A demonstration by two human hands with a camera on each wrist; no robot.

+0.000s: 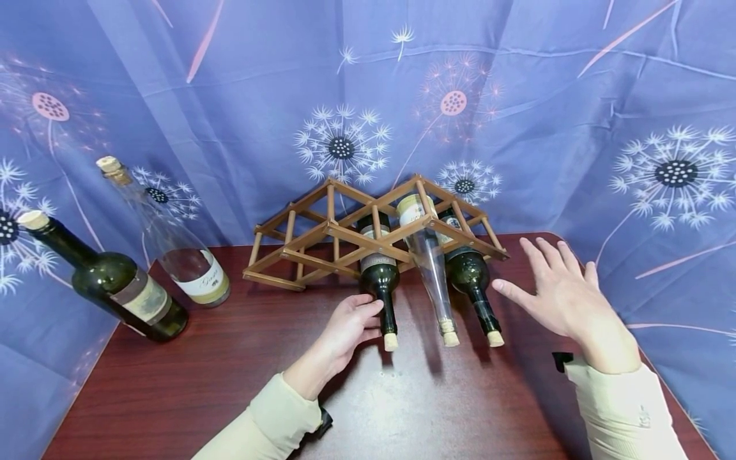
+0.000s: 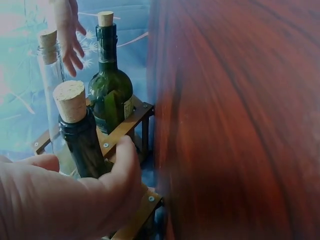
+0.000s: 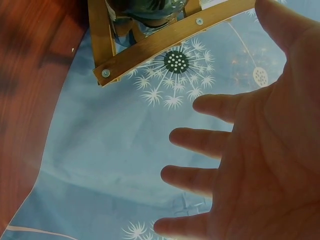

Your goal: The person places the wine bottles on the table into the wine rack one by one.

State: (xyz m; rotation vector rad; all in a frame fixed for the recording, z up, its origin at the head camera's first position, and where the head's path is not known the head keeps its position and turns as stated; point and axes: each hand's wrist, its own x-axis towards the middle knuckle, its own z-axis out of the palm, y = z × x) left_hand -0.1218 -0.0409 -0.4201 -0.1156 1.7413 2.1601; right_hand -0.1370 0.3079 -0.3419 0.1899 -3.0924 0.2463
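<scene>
A wooden wine rack [image 1: 310, 236] stands on the table, with two dark green wine bottles and a clear bottle lying in it, corked necks toward me. My left hand [image 1: 347, 329] is at the neck of the leftmost dark wine bottle [image 1: 381, 278], thumb on the near side and fingers partly hidden behind it. In the left wrist view this bottle's cork [image 2: 70, 101] rises above the hand. The clear bottle [image 1: 430, 262] lies in the middle, the other dark bottle [image 1: 468, 271] to its right. My right hand [image 1: 566, 297] is spread beside the rack, holding nothing.
At the left of the table [image 1: 230, 377] stand a corked dark green bottle [image 1: 112, 275] and a corked clear bottle [image 1: 184, 249]. A blue curtain [image 1: 259, 115] with dandelion prints hangs behind and at both sides of the table.
</scene>
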